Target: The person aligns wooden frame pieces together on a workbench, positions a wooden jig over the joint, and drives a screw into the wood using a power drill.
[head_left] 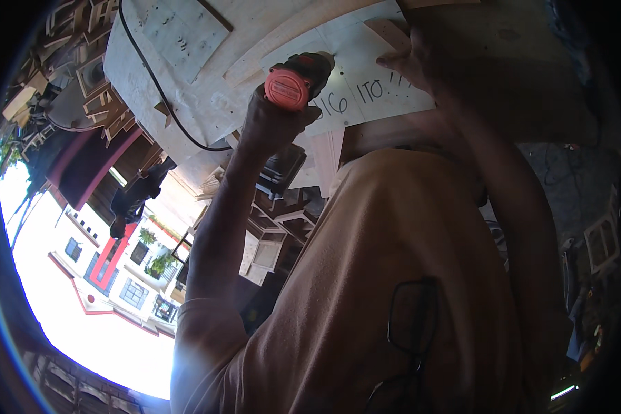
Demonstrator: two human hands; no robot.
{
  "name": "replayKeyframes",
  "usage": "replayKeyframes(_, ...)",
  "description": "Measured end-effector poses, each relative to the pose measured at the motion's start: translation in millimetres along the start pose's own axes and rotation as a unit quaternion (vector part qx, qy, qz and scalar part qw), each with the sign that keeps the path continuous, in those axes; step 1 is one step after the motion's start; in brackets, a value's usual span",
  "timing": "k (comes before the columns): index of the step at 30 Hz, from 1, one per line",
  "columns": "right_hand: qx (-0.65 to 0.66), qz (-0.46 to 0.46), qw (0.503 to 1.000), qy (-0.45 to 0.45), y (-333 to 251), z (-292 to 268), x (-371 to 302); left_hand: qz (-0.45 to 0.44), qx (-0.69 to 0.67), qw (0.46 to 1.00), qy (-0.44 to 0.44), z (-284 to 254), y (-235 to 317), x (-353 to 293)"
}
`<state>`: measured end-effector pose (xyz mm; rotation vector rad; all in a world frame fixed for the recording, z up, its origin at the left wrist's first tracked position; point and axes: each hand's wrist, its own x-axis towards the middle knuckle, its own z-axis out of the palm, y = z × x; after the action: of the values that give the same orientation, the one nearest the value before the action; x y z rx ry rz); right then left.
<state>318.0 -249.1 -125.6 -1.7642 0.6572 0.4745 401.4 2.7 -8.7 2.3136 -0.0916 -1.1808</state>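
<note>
My left hand (pixel 268 127) is closed round the grip of a red and black cordless drill (pixel 288 88). Its black battery base shows below my wrist. The drill's nose points away from me, at a pale flat board (pixel 357 61) with black handwriting on it; whether the bit touches the board is hidden. On the right part of that board lies my right hand (pixel 421 67), thumb stretched out toward the drill and fingers apart. A short wooden strip (pixel 386 33) lies on the board beside its fingertips.
A dark cable (pixel 152 72) curves across the worktable (pixel 132 58) at the left. Another pale panel (pixel 185 38) lies farther back. Wooden frames (pixel 103 103) are piled at the far left, and a person (pixel 138 196) stands there. Eyeglasses (pixel 412 314) hang on my shirt.
</note>
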Motion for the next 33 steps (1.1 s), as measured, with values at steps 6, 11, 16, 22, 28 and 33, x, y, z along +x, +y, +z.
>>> replayKeyframes(6,-0.083,-0.022,0.996,0.038,-2.1,-1.4,-2.8,0.098,0.04,0.994,0.024,-5.1,12.7,-27.1)
replayKeyframes(11,-0.088,-0.011,0.996,0.022,-8.6,-1.3,-4.2,0.079,0.1,0.992,0.018,-10.6,12.8,-53.3)
replayKeyframes(16,-0.075,-0.013,0.997,0.019,-3.9,0.1,-3.5,0.109,0.054,0.992,0.038,-1.9,-8.7,-41.2)
replayKeyframes(22,-0.036,-0.059,0.996,0.057,14.8,12.9,5.0,0.129,0.028,0.991,0.016,6.9,-12.0,-35.3)
replayKeyframes(28,-0.069,-0.004,0.997,0.036,14.9,13.0,6.3,0.084,0.064,0.994,0.014,7.7,0.6,-31.4)
replayKeyframes(33,-0.043,-0.019,0.998,0.045,9.4,10.0,2.7,0.106,0.072,0.992,0.007,4.6,-3.1,-23.7)
